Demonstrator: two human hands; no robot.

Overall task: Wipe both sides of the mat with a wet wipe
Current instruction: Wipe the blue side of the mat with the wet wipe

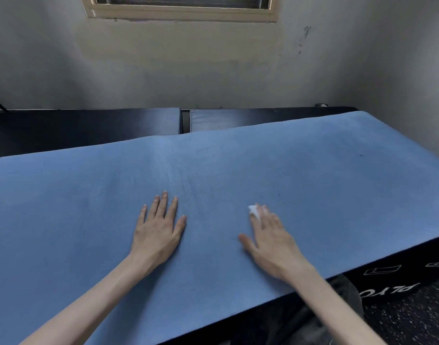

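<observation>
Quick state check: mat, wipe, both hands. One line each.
blue mat: unrolled, lying flat on a black box, one side up.
wet wipe: white, bunched, pressed on the mat under the right fingers.
left hand: flat, fingers spread, palm resting on the mat.
right hand: fingers straight, pressing the wipe down.
black box: under the mat, white print on its side.
</observation>
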